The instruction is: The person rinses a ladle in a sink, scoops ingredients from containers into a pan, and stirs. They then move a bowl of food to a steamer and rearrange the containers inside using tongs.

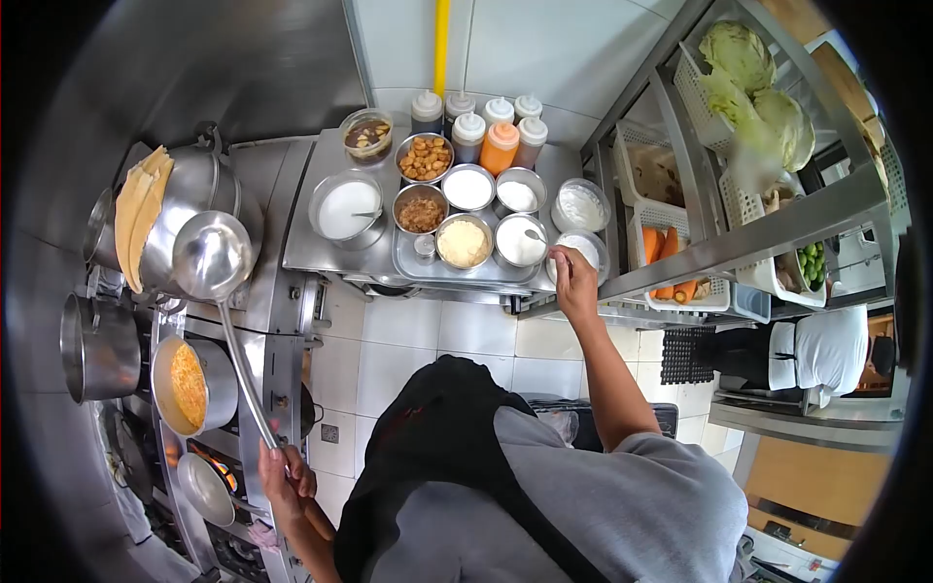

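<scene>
My left hand [285,474] is closed around the handle of a large steel ladle [212,256], whose bowl is raised over the big steel pot [182,201] on the left. My right hand [575,277] reaches to the prep counter, fingers pressed together at the spoon in a round steel container of white powder [521,240]. A clear tub of white powder [581,255] lies partly behind that hand. Beside the container sits another of pale yellow powder [464,242]. Below the ladle, a pan [194,387] holds an orange-yellow food.
Squeeze bottles [500,146] line the counter's back. On the right, a metal rack [719,248] holds baskets of carrots and lettuce. A frying pan [206,488] and a deep pot [99,347] are on the left. A person in white [829,352] stands at far right.
</scene>
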A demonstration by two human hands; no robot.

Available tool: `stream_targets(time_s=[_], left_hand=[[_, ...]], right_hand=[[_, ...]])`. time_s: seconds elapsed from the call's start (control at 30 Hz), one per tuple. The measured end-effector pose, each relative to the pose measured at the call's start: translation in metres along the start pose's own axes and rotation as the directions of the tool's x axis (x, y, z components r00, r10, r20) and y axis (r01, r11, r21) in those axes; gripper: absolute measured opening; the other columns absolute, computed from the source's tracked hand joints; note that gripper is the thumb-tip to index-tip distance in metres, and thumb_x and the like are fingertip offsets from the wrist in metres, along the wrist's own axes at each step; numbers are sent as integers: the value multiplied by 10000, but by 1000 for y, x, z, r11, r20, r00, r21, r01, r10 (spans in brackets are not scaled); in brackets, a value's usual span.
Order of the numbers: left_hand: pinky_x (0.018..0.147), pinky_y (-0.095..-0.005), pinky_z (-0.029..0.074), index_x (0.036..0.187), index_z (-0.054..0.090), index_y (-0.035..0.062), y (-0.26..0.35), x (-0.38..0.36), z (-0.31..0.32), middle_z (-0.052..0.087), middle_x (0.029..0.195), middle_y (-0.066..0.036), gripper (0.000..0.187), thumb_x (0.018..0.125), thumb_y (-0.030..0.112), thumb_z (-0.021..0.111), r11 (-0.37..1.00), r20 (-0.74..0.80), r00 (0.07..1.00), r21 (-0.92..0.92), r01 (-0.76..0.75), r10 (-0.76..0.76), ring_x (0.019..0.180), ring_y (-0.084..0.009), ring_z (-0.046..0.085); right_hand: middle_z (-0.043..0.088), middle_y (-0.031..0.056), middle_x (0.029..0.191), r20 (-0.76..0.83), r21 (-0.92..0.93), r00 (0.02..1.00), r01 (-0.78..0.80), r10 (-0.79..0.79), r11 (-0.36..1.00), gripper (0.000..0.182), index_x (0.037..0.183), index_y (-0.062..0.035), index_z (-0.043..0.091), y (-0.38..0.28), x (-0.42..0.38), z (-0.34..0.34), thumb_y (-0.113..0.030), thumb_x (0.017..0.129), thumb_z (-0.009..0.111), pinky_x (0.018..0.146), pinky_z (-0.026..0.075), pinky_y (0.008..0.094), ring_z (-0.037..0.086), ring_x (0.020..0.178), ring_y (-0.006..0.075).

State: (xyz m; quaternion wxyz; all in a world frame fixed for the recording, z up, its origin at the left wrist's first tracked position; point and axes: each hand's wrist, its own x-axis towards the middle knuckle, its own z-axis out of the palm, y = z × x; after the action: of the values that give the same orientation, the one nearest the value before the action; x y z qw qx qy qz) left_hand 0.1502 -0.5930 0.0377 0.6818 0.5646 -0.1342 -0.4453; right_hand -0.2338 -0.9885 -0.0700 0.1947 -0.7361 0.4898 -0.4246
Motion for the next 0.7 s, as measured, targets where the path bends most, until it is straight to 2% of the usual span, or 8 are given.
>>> stream_targets(time_s=[0.07, 0.13, 0.27, 0.37, 0.43, 0.5, 0.53, 0.7], left_hand=[[279, -243, 291, 1458, 321, 41, 1, 7, 17, 352, 580, 2, 543, 1023, 318, 491, 998, 13, 998, 6, 57, -57, 327, -81, 322], [277, -244, 296, 1453, 326, 44, -4, 8, 27, 352, 577, 4, 546, 1017, 322, 499, 997, 11, 997, -21, 79, -78, 326, -80, 325], [272, -249, 308, 1439, 342, 56, -14, 8, 43, 353, 572, 11, 548, 1001, 336, 516, 982, 42, 984, -69, 175, -172, 321, -74, 333], [278, -239, 292, 1410, 364, 49, -19, 5, 58, 360, 575, 12, 547, 990, 355, 535, 961, 77, 963, -84, 264, -258, 325, -70, 329], [284, -236, 286, 1404, 369, 47, -18, 5, 71, 367, 579, 6, 554, 983, 359, 548, 953, 114, 952, -68, 294, -285, 329, -70, 327], [300, -224, 291, 1407, 369, 44, -18, 5, 81, 373, 579, -1, 558, 982, 356, 553, 955, 115, 950, -37, 295, -289, 339, -71, 330], [306, -218, 292, 1411, 368, 44, -17, 7, 84, 375, 580, -4, 556, 986, 354, 548, 954, 146, 943, 14, 300, -299, 345, -72, 333], [340, -202, 280, 1424, 363, 42, -17, 11, 89, 391, 609, -11, 538, 1005, 338, 523, 946, 237, 917, 141, 293, -320, 384, -70, 335]], right_hand=[[692, 135, 920, -49, 24, 997, 61, -60, 998, 225, 1057, -10, 682, 5, 0, 3, -179, 1021, 536, 599, 478, 336, 566, 587, 191], [708, 111, 951, 76, 164, 950, -312, 303, 936, 265, 1071, -6, 649, -6, 4, 2, -213, 1051, 484, 534, 450, 292, 520, 535, 111], [728, 84, 934, 39, 513, 921, -351, 387, 784, 325, 1117, 6, 591, -1, 41, 47, -268, 1065, 426, 491, 437, 255, 512, 507, 91], [738, 99, 926, 53, 442, 915, -381, 400, 812, 323, 1110, 8, 597, 2, 70, 84, -265, 1057, 432, 501, 462, 265, 576, 537, 115], [744, 130, 927, 61, 360, 912, -399, 405, 844, 316, 1077, 14, 606, -1, 88, 98, -244, 1051, 426, 585, 517, 323, 666, 635, 193], [741, 154, 890, -59, 182, 983, -162, 175, 970, 318, 1034, 18, 618, 7, 97, 116, -227, 1048, 416, 690, 534, 382, 703, 737, 266], [737, 167, 867, -33, 188, 977, -201, 211, 961, 322, 1004, 17, 625, 9, 99, 122, -215, 1047, 406, 771, 523, 407, 710, 809, 310], [734, 167, 859, 18, 235, 956, -289, 293, 928, 313, 1012, 23, 624, 15, 100, 144, -206, 1043, 412, 780, 517, 386, 713, 813, 283]])
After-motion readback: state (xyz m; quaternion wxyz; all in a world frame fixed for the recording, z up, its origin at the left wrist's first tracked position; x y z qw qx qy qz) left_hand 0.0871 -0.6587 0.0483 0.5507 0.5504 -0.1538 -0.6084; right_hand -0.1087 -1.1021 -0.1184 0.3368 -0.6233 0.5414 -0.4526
